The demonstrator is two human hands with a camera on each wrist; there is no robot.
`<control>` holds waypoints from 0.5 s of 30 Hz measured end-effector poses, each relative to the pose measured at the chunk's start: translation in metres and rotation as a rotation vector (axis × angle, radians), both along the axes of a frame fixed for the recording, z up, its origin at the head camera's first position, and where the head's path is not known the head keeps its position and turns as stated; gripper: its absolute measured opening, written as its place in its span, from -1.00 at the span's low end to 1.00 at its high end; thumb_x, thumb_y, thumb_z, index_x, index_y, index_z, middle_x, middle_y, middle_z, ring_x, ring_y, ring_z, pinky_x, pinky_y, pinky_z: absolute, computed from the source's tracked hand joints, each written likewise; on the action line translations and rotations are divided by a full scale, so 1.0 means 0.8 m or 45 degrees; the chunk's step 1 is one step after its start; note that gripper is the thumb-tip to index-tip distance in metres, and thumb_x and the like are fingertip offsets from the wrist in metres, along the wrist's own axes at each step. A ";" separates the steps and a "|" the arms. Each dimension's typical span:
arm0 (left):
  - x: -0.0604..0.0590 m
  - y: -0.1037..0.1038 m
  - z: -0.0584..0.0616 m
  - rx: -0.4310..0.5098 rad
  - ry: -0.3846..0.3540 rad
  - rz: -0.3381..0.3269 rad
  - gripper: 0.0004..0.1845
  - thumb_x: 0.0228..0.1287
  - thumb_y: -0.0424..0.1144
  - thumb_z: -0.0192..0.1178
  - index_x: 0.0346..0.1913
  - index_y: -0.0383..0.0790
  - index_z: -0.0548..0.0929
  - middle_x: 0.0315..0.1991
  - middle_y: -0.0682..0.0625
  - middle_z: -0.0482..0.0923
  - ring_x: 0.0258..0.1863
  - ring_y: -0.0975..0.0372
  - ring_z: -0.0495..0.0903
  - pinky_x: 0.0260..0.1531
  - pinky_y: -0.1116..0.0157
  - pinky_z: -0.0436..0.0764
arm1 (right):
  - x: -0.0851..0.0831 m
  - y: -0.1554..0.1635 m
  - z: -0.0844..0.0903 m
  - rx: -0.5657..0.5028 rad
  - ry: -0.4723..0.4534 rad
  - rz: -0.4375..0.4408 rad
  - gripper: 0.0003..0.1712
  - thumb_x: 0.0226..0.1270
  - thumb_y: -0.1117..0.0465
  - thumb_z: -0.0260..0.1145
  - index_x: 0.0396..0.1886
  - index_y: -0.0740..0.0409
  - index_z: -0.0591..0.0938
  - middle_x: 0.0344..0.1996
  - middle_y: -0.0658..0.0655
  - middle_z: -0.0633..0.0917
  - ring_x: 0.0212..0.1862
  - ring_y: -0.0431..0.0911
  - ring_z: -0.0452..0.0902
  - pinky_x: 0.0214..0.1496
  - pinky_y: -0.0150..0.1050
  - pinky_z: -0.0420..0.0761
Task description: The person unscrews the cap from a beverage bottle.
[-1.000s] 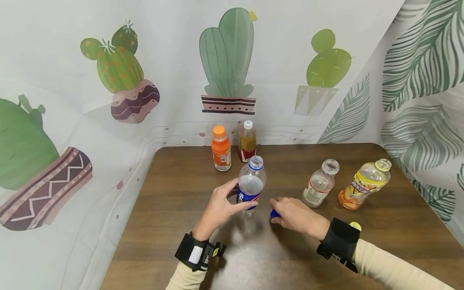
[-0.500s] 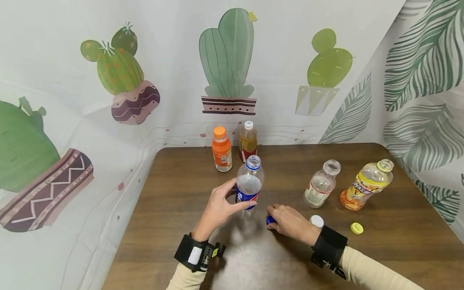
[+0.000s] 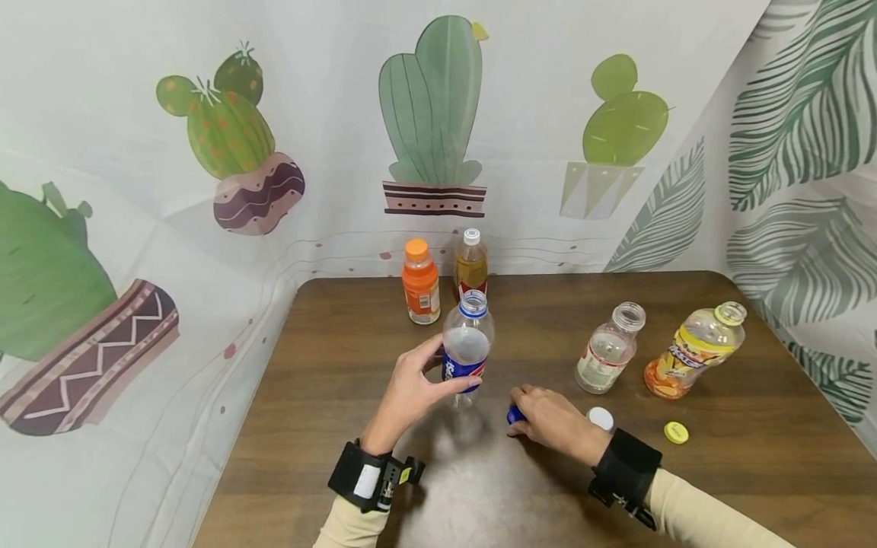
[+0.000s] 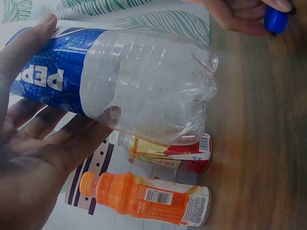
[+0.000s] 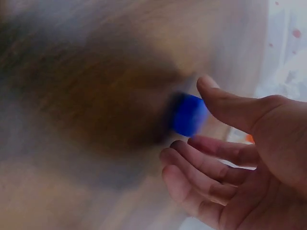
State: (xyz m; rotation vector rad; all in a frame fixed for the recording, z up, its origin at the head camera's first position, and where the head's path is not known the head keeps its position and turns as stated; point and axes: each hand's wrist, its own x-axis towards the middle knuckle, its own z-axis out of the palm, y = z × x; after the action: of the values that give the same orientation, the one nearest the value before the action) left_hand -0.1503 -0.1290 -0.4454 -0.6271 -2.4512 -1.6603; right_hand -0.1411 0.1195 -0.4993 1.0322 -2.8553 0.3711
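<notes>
While the left hand point(image 3: 419, 380) curves round the blue-labelled bottle point(image 3: 468, 350), the right hand point(image 3: 553, 417) has the blue cap point(image 3: 515, 415) pinched beside it, low over the worktop point(image 3: 342, 358). That is the head view, and the bottle is nearly upright, its uncapped mouth facing up; I'd guess the grip is on the label to steady the body and leave the neck free. Behind it stand the orange bottle point(image 3: 421, 289) and the white-capped bottle point(image 3: 471, 266), both with caps on, probably pushed back to leave elbow room. Over to the right are two uncapped ones, the pale-labelled bottle point(image 3: 606, 354) and the yellow-labelled bottle point(image 3: 692, 352), with the white cap point(image 3: 601, 418) and the yellow cap point(image 3: 676, 433) lying nearer the person, likely within easy reach.

From the left wrist, I see the left hand spread about as wide as the bottle, thumb on one side of the label and fingers on the other. I cannot tell whether the base touches the worktop.

From the right wrist, thumb and fingertips come close together, only about the cap's width apart, with the blue cap between them; the other fingers curl loosely. Blur hides whether the cap touches the worktop.
</notes>
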 end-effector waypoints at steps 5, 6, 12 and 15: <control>0.001 0.002 0.001 0.002 -0.006 -0.014 -0.38 0.03 -0.04 0.53 0.20 0.10 0.58 0.03 0.12 0.66 0.05 0.28 0.64 0.06 0.26 0.66 | 0.001 0.008 0.038 -0.113 -0.044 -0.109 -0.71 0.23 0.11 0.46 -0.25 0.21 0.60 -0.41 0.05 0.63 -0.43 -0.15 0.57 -0.45 -0.28 0.56; 0.001 0.002 0.002 0.002 -0.007 -0.016 -0.38 0.03 -0.03 0.53 0.20 0.10 0.58 0.03 0.12 0.66 0.05 0.28 0.64 0.06 0.26 0.65 | 0.000 0.009 0.050 -0.157 -0.065 -0.134 -0.73 0.26 0.13 0.44 -0.21 0.21 0.61 -0.38 0.06 0.65 -0.39 -0.15 0.60 -0.41 -0.28 0.60; 0.000 0.007 0.002 -0.014 -0.023 -0.015 -0.39 0.04 -0.01 0.52 0.20 0.12 0.56 0.03 0.13 0.66 0.04 0.29 0.64 0.06 0.25 0.65 | 0.001 0.009 0.130 -0.446 -0.042 -0.141 -0.64 0.35 0.15 0.36 0.04 0.25 0.58 -0.11 0.17 0.70 -0.10 -0.02 0.67 -0.12 -0.13 0.70; -0.001 0.011 0.003 -0.015 -0.016 -0.025 -0.39 0.05 -0.01 0.51 0.21 0.12 0.56 0.02 0.12 0.66 0.03 0.29 0.64 0.06 0.24 0.65 | 0.007 0.005 0.160 -0.544 -0.039 -0.134 -0.43 0.33 0.04 0.39 0.23 0.19 0.49 0.10 0.16 0.64 0.06 0.01 0.64 -0.03 -0.05 0.69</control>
State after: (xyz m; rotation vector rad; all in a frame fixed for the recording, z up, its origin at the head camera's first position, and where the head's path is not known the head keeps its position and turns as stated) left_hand -0.1508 -0.1201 -0.4429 -0.6464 -2.4728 -1.6631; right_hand -0.1354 0.1233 -0.3714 0.7957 -2.6620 0.9401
